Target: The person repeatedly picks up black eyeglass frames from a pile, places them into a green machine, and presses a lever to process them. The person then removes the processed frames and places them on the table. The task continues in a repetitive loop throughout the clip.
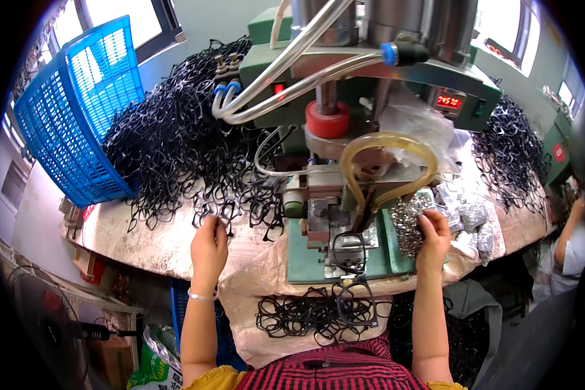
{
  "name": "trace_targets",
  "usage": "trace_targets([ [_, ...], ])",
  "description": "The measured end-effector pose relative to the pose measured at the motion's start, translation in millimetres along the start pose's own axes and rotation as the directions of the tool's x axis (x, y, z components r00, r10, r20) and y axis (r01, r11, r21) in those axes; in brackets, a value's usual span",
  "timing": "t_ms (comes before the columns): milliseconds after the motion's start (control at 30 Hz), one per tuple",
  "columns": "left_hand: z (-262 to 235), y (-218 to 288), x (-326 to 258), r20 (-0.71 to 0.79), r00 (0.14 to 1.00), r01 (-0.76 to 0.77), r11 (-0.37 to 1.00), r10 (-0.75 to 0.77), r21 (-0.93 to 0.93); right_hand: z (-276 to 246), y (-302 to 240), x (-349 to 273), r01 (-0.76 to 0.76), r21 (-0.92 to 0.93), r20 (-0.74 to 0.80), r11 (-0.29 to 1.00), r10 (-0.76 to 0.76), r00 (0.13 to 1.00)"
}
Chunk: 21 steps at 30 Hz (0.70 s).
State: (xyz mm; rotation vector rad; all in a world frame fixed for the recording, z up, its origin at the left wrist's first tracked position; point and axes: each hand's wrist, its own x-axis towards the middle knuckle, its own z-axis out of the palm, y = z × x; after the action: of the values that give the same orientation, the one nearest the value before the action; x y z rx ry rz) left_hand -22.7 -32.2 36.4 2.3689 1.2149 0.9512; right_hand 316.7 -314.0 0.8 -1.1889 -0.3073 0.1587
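Note:
My left hand (209, 247) is closed, its fingertips at the near edge of loose black eyeglass frames (230, 209) and pinching one of them. Over on the right, my right hand (434, 242) has its fingers bent together at a heap of tiny shiny metal parts (407, 224); what lies between the fingertips is hidden. Between my hands stands a green press machine (296, 263). A black eyeglass frame (356, 302) sits at its metal fixture (335, 227), one rim over the fixture and the other below the front edge. More black frames (292, 315) lie on the cloth at my lap.
A large pile of black frames (169, 123) spills from a tilted blue basket (78, 117) at the left. Bags of silvery parts (472, 216) lie right of the machine. Clear hoses (305, 78) cross above. Another person's arm (567, 231) shows at far right.

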Motion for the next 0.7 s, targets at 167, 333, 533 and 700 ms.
trace_targets([
  [167, 12, 39, -26, -0.152, 0.982, 0.029, 0.885, -0.111, -0.464, 61, -40, -29, 0.086, -0.050, 0.239, 0.995, -0.072, 0.968],
  [333, 53, 0, -50, -0.130, 0.930, 0.132, 0.642, -0.343, -0.755, 101, -46, -55, 0.276, -0.150, 0.369, 0.950, -0.205, 0.906],
  [533, 17, 90, -26, -0.241, 0.970, -0.216, 0.363, -0.024, -0.906, 101, -56, -59, 0.095, -0.086, 0.367, 0.992, -0.057, 0.929],
  [700, -23, 174, 12, -0.407, 0.798, -0.578, 0.373, 0.445, -0.726, 113, -76, -67, -0.016, 0.020, 0.396, 1.000, 0.006, 0.918],
])
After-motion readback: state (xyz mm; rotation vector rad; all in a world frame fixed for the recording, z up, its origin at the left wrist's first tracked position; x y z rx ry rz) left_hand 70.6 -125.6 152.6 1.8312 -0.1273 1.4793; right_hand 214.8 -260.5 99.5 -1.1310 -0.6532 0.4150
